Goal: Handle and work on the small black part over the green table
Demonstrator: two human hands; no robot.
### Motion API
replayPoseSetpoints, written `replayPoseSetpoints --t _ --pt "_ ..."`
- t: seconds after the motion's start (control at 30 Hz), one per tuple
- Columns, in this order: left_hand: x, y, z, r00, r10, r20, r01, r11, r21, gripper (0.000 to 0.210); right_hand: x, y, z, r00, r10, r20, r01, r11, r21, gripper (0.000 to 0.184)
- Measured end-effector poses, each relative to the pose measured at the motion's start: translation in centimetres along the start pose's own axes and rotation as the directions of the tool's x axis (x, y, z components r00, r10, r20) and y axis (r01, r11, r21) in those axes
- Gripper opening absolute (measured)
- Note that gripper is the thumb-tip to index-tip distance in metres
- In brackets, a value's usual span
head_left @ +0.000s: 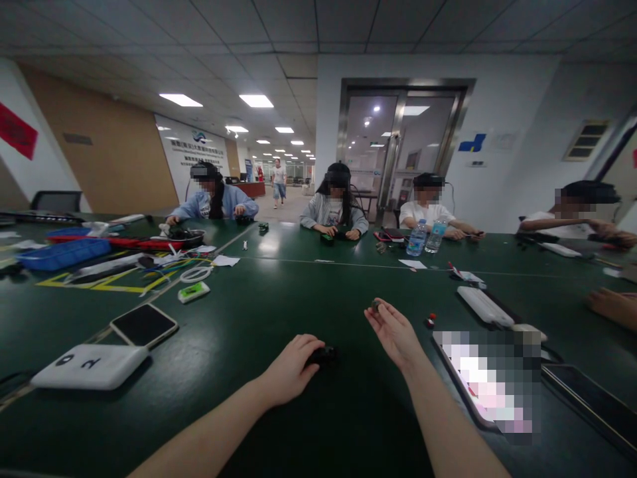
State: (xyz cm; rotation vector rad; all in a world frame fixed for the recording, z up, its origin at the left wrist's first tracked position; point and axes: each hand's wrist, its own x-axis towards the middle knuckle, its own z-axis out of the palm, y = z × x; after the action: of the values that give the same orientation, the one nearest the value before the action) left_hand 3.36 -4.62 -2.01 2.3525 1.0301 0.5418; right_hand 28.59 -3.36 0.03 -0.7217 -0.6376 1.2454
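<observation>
Low over the dark green table [239, 431], my left hand [293, 365] curls its fingers round a small black object [326, 355] whose kind I cannot make out. Its right end sticks out past my fingertips. To the right and a little farther off, my right hand [395, 332] is raised with the palm turned partly up. Thumb and fingertips pinch a tiny dark piece [375, 305], too small to name. The two hands are apart. A small red and black part [430, 320] lies on the table just right of my right hand.
At right lie a lit phone [468, 392], a dark phone [587, 398] and a white power bank [484, 305]. Left are another phone [144, 325], a white power bank [92, 366], cables [195, 273] and a blue tray [67, 255]. Several people sit across, near two bottles [417, 238].
</observation>
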Motion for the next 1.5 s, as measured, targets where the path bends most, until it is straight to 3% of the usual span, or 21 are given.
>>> replayPoseSetpoints --t 0.37,0.63,0.83,1.07,1.5 --pt "0.1 0.0 0.0 1.0 0.017 -0.001 -0.017 1.0 0.006 0.04 0.0 -0.1 0.1 0.997 0.039 -0.068 -0.033 0.996 0.078 0.009" --pt "0.1 0.2 0.0 1.0 0.014 -0.012 -0.014 1.0 0.004 0.039 0.2 0.5 -0.1 0.975 0.177 -0.133 -0.165 0.982 0.094 0.022" --pt "0.1 0.2 -0.1 1.0 -0.001 0.006 0.001 1.0 -0.003 0.04 0.2 0.6 -0.5 0.976 0.192 -0.105 -0.182 0.978 0.098 0.025" --pt "0.0 0.0 -0.1 1.0 -0.007 0.009 0.007 1.0 -0.011 0.041 0.0 0.5 -0.3 0.974 0.197 -0.11 -0.196 0.98 0.023 0.011" --pt "0.1 -0.3 0.2 1.0 0.012 -0.005 -0.012 1.0 -0.001 0.041 0.4 0.7 -1.0 0.966 0.206 -0.157 -0.217 0.975 -0.055 0.005"
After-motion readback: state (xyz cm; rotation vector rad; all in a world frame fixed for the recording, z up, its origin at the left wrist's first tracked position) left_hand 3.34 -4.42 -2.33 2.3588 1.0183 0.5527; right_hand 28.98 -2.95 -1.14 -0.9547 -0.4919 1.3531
